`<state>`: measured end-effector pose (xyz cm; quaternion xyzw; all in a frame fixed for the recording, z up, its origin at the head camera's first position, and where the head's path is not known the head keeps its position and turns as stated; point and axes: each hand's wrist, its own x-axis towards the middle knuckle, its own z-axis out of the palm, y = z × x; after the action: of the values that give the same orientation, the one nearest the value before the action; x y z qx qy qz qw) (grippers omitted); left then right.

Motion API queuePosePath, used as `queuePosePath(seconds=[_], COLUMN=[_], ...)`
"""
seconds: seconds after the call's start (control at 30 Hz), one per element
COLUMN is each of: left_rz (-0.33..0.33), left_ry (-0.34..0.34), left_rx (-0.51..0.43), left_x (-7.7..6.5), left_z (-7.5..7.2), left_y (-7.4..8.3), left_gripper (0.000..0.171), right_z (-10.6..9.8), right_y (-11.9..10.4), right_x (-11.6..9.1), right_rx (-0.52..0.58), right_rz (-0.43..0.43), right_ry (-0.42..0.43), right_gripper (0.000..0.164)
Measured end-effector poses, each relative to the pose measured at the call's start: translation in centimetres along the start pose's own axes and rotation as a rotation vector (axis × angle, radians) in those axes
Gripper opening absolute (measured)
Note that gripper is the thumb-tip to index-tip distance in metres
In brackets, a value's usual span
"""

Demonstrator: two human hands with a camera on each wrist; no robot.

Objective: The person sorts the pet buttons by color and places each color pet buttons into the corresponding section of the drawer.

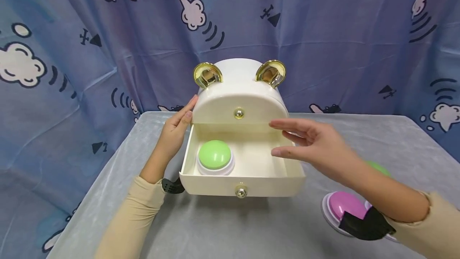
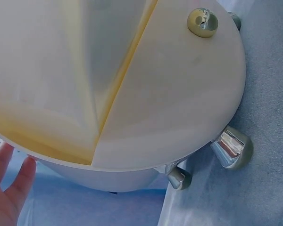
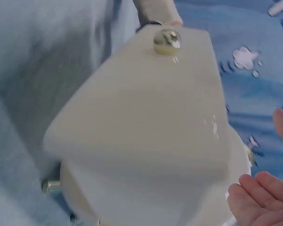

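A white cabinet (image 1: 240, 76) with gold round ears stands on the table, its lower drawer (image 1: 274, 187) pulled out. Inside the drawer, on the left, sits a round green-domed button (image 1: 215, 155) with a white base. My left hand (image 1: 171, 137) rests against the cabinet's left side, fingers extended; its fingertips also appear at the lower left of the left wrist view. Over the drawer's right side, my right hand (image 1: 316, 143) hovers with thumb and fingers apart, holding nothing. The right wrist view shows the drawer's front knob (image 3: 167, 42) near the top.
A pink-domed button (image 1: 345, 205) lies on the grey cloth-covered table (image 1: 287, 227) at the right. Another green dome (image 1: 378, 167) shows partly behind my right forearm. A blue patterned curtain (image 1: 237, 11) hangs behind the table.
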<state>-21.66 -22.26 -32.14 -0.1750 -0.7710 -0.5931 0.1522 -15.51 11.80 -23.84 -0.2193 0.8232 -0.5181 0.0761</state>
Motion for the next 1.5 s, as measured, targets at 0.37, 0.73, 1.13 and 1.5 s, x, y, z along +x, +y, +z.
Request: queuePosePath(seconds=[0.37, 0.73, 1.13, 1.5], left_rz=[0.001, -0.010, -0.002, 0.001], left_ry=[-0.009, -0.007, -0.007, -0.004], left_rx=[-0.012, -0.022, -0.018, -0.018], left_x=[0.0, -0.1, 0.0, -0.1], left_z=[0.2, 0.1, 0.2, 0.2], left_y=[0.2, 0.0, -0.1, 0.2], left_gripper=[0.043, 0.043, 0.043, 0.044], right_z=[-4.9, -7.4, -10.3, -12.4], right_y=[5.0, 9.2, 14.1, 17.6], right_x=[-3.3, -4.9, -5.9, -6.9], right_rx=[-0.087, -0.183, -0.187, -0.172], right_rz=[0.226, 0.369, 0.460, 0.587], right_ry=[0.129, 0.191, 0.259, 0.270], right_gripper=[0.059, 0.070, 0.079, 0.095])
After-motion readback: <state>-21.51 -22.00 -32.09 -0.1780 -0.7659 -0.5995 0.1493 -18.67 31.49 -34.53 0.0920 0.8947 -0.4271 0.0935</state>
